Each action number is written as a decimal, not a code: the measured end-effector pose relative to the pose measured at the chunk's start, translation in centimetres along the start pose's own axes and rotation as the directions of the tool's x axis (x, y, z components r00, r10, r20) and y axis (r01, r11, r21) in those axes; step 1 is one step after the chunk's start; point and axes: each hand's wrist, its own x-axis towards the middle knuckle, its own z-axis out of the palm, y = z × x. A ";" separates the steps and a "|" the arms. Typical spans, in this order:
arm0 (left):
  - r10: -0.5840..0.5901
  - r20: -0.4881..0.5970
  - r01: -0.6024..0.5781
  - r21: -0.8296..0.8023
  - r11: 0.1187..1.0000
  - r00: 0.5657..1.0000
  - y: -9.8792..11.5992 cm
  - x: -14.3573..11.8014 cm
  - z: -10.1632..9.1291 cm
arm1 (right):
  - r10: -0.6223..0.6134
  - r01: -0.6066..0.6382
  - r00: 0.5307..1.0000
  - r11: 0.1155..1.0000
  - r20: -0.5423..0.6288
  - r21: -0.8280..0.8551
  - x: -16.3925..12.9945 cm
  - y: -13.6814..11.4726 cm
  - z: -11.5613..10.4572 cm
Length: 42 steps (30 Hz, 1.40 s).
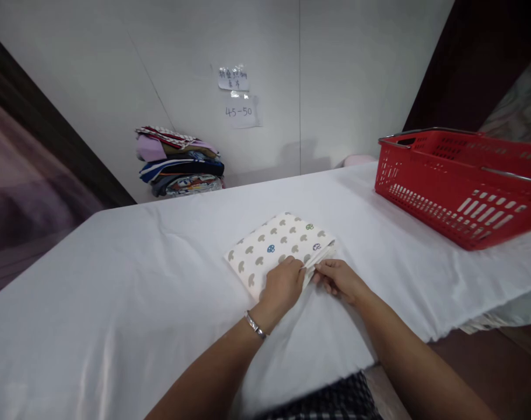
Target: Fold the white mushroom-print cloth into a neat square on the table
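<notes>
I see a folded cloth (pixel 279 245) lying near the middle of the surface (pixel 116 280), closer to its near edge than its far one. It lies just ahead of both hands, its long axis running from the near left toward the far right. My left hand (pixel 283 286) rests on its near corner, fingers curled down and pressing the fabric flat. My right hand (pixel 338 279) meets the cloth's near right edge, fingers pinching the stacked layers there. Both hands touch it; neither is clearly nearer. The cloth is soft cream cotton printed with small mushroom shapes, a squared packet. The surface wears a smooth white sheet. A red slotted plastic basket (pixel 458 186) sits toward the right edge, well apart.
</notes>
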 end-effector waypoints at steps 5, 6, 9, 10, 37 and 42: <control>0.002 0.046 -0.005 0.062 0.998 0.999 0.4 -0.2 0.0 | -0.039 0.040 0.999 0.999 -0.020 0.010 0.0 -0.1 0.3; 0.007 0.042 -0.009 0.057 0.998 0.999 0.5 -0.3 0.0 | -0.046 0.046 0.999 0.999 -0.020 0.010 -0.1 -0.1 0.3; 0.014 0.025 -0.015 0.044 0.999 1.000 0.4 -0.3 0.1 | -0.061 0.061 0.998 0.998 -0.025 0.001 -0.2 -0.2 0.4; 0.010 0.025 -0.011 0.044 0.999 1.000 0.4 -0.2 0.1 | -0.068 0.068 0.997 0.998 -0.029 -0.003 -0.2 -0.2 0.4; -0.009 -0.072 0.009 0.001 1.000 0.997 -0.1 0.1 0.0 | 0.015 -0.010 0.998 0.997 -0.066 0.082 -0.3 -0.3 0.1; -0.001 -0.048 0.004 0.050 0.999 0.999 0.1 0.1 -0.2 | 0.001 0.007 0.996 0.996 -0.091 0.088 -0.1 -0.5 0.4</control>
